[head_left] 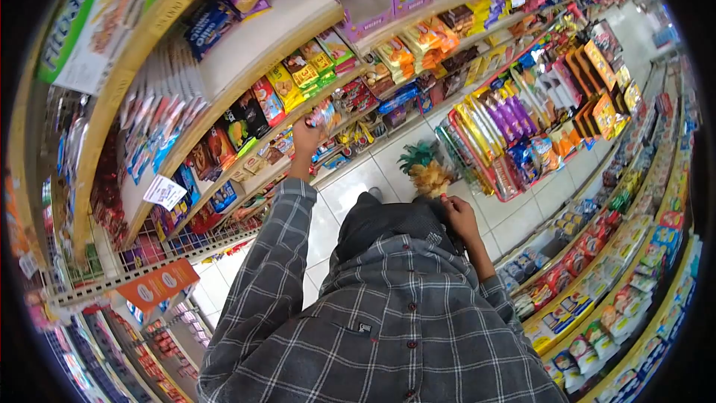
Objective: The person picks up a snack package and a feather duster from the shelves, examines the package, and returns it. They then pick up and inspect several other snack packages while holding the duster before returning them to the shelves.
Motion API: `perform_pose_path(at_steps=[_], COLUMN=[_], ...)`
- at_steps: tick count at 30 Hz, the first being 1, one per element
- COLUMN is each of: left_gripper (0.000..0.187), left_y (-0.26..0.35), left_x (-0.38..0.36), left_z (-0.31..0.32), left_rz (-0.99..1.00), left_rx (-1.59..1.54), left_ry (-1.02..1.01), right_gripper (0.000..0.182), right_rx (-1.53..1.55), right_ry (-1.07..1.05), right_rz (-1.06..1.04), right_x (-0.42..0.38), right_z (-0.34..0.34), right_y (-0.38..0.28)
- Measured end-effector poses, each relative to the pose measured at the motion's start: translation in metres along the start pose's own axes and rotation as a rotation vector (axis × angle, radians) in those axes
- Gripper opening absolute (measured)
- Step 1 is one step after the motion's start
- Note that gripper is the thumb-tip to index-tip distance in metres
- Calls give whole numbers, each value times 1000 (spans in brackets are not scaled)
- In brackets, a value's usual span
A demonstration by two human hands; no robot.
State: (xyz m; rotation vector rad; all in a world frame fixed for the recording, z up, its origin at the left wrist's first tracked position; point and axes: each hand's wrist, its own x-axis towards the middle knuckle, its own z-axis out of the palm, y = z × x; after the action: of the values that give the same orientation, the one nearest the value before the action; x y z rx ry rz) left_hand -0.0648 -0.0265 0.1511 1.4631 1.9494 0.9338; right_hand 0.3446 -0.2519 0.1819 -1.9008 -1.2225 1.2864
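Note:
My left hand reaches out to the shelf at the left, its fingers closed at a small colourful snack packet. The packet's lower edge is partly covered by the fingers. Yellow, green and red snack packs stand on the shelf just above that hand. Down by my right hip, my right hand is closed round the handle end of a feather duster. Its tan and green feathers point away from me over the floor; most of the handle is hidden.
Tiered shelves full of packaged sweets curve along the left. A red-edged display rack of chocolate bars stands ahead to the right. More stocked shelves line the right side. White floor tiles run between, and an orange box sits lower left.

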Motion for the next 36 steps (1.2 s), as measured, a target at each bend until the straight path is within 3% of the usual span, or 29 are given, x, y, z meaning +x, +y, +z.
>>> perform_pose_path(at_steps=[3,4,10,13,19,21,26,28,30,32,35,36], left_gripper=[46,49,56,50,49,51,70,65,60,56,52,53], left_y=[-50,-52,-32,-21,6,-4,15,-37,-46,-15,-81,-66], left_x=[40,44,78,74,76,77,70,99,102,85,119,112], left_z=[15,17,35,42,33,38,36,51,48,32,46,41], left_rz=[132,84,-89,-56,-157,-41,46,103,113,88,175,117], left_rx=[284,346,543,717,698,718,810,725,698,727,605,607], left_ry=[45,-11,-192,-128,-329,-241,-348,-389,-395,-372,-336,-379], right_gripper=[36,37,34,35,39,39,39,38,38,38,39,39], right_rx=[-7,10,186,172,272,298,331,315,296,288,311,322], right_ry=[19,38,230,339,495,509,518,503,478,474,487,493], right_rz=[66,115,239,283,324,335,362,358,349,343,337,337], right_x=[-13,-20,-47,-62,-80,-81,-72,-69,-67,-67,-66,-66], right_z=[28,34,53,56,60,60,59,60,61,65,69,71], right_y=[22,25,41,42,34,37,34,28,24,26,29,31])
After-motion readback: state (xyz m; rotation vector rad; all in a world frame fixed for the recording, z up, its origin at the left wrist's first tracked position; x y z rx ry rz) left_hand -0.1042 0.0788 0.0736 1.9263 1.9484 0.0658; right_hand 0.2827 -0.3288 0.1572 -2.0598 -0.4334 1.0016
